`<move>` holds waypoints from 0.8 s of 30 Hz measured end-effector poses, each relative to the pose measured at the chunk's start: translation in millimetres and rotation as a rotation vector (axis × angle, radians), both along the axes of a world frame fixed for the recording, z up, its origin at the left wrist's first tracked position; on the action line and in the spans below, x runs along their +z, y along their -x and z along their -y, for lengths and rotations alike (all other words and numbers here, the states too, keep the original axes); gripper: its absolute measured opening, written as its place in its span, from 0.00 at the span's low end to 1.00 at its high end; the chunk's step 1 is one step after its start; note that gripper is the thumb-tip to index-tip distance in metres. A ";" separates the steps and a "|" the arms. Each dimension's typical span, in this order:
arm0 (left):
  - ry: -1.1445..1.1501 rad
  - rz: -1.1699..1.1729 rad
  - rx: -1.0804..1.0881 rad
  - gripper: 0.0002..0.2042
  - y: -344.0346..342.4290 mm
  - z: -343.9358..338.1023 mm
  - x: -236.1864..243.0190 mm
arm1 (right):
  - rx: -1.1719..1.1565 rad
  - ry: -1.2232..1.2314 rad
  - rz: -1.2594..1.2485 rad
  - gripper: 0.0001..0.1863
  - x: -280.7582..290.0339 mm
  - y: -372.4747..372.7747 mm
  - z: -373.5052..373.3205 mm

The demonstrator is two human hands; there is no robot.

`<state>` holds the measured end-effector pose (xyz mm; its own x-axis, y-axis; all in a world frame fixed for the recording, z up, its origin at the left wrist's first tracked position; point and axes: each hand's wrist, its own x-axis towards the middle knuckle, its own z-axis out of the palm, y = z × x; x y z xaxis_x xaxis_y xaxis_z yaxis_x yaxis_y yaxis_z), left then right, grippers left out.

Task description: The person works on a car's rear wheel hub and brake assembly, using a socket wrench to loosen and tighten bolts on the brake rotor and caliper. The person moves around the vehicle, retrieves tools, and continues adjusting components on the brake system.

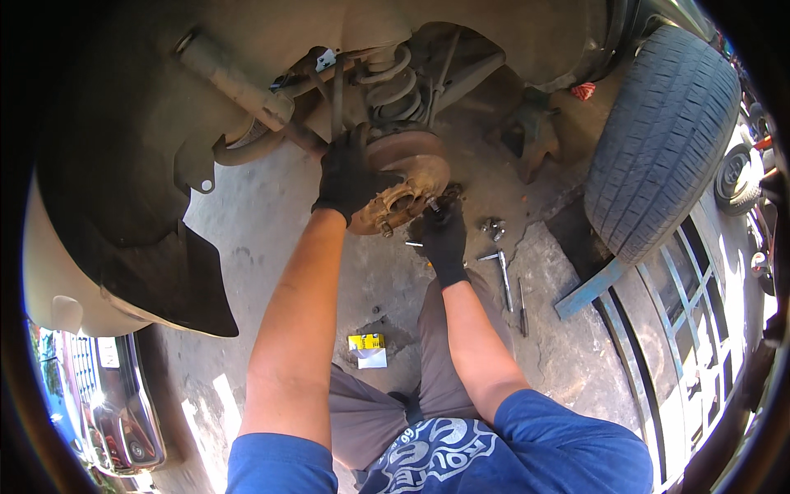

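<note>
A rusty brake disc (pixel 420 148) with its hub (pixel 401 200) sits under the raised car's wheel arch. My left hand (pixel 350 174), in a black glove, grips the disc's left side, its fingers over the upper edge and its thumb toward the hub. Also gloved in black, my right hand (pixel 444 239) is closed at the disc's lower right, beside a wheel stud (pixel 434 203). A short shiny rod shows at that hand's left side; I cannot tell whether it is held. What lies inside the fingers is hidden.
A coil spring (pixel 393 92) and shock absorber (pixel 234 81) are above the disc. A jack stand (pixel 531 136) stands behind. Lug nuts (pixel 494 228), a T-handled wrench (pixel 504 272) and a screwdriver (pixel 522 309) lie right. A tyre (pixel 666 140) leans near a blue metal frame (pixel 588 290); a yellow box (pixel 366 342) lies nearer.
</note>
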<state>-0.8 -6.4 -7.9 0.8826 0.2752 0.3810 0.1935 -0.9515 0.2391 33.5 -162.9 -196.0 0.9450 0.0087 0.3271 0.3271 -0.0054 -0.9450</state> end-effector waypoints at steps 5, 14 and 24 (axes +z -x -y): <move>-0.003 0.025 0.002 0.50 -0.9 -1.5 -2.3 | 0.455 -0.599 -1.050 0.15 -3.2 -7.7 1.8; -0.015 -0.031 0.037 0.51 -4.5 -0.6 -0.2 | 0.294 -0.189 -0.559 0.15 -15.9 -13.6 -0.7; 0.002 -0.002 0.004 0.51 -3.4 -1.6 -1.6 | 0.426 -0.245 -0.406 0.23 -40.7 -16.8 -5.4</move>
<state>2.7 -4.8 -9.5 0.8822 0.2800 0.3785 0.1982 -0.9501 0.2407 50.3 -157.5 -236.7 0.9242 0.3814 -0.0167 -0.1319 0.2778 -0.9515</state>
